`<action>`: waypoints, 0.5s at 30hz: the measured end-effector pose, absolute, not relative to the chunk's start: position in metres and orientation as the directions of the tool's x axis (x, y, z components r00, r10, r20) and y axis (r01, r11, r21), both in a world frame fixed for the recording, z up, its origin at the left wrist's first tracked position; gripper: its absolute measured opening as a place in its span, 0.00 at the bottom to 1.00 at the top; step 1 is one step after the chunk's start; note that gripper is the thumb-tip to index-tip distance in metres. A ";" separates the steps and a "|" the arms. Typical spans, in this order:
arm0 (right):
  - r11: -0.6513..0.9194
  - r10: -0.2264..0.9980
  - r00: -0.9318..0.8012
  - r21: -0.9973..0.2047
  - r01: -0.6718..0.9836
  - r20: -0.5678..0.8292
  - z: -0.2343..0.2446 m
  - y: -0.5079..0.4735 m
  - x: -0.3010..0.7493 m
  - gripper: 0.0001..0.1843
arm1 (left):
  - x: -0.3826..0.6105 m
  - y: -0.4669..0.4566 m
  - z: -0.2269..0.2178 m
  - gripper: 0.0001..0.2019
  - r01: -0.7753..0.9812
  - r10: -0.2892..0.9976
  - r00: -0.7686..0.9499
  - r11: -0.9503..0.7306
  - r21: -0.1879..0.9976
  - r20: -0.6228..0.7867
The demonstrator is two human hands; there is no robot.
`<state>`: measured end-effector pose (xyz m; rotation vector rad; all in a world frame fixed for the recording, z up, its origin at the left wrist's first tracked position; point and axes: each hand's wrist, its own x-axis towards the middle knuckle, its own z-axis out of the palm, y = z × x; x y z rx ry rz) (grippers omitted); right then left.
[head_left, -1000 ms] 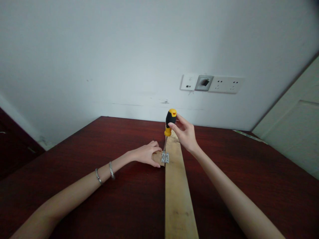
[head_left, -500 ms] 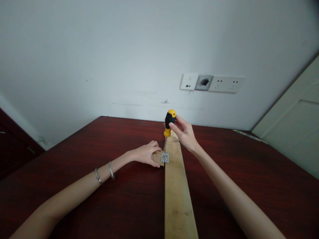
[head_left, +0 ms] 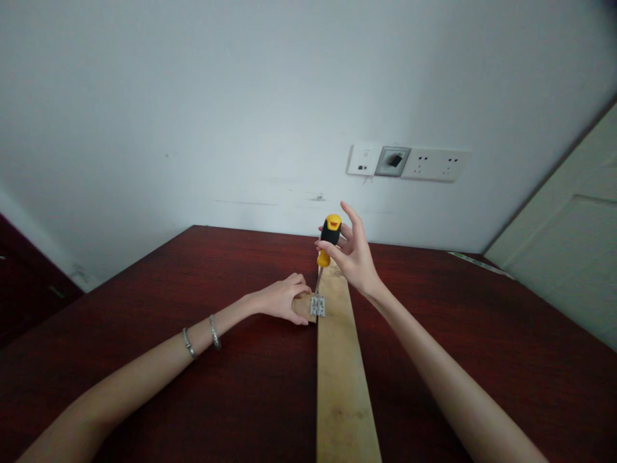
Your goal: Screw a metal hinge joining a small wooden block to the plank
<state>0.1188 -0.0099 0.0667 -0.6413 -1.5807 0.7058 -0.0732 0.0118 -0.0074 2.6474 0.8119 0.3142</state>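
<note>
Yellow-black screwdriver is standing tilted, tip at metal hinge, which is lying across sm. wood block & long plank on desk. R hand is gripping screwdriver w/ thumb & some fingers, index pointing up; L hand is clasping block.

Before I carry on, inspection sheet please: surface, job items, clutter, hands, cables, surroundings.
Surface: dark red tabletop, wall behind.
Job items: yellow-black screwdriver, tilted, lower end at the metal hinge; hinge bridges small wood piece and long board.
Clutter: thin strip near tabletop's far right corner.
Hands: left hand grips the wood piece; right hand holds the screwdriver, one of its fingers extended.
Cables: nothing seen.
Surroundings: socket plates on the wall; pale panel at right.
</note>
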 end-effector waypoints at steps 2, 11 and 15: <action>0.693 0.720 -0.110 -0.720 0.043 0.686 0.065 -0.007 0.120 0.33 | -0.073 0.012 -0.008 0.31 0.499 0.576 0.811 -0.773 0.393 0.104; 0.678 0.724 -0.240 -0.731 0.073 0.647 0.075 -0.016 0.128 0.29 | -0.073 0.012 -0.009 0.31 0.496 0.579 0.807 -0.772 0.398 0.117; 0.719 0.693 -0.186 -0.686 0.110 0.697 0.073 -0.015 0.125 0.33 | -0.073 0.012 -0.009 0.31 0.503 0.584 0.804 -0.768 0.397 0.111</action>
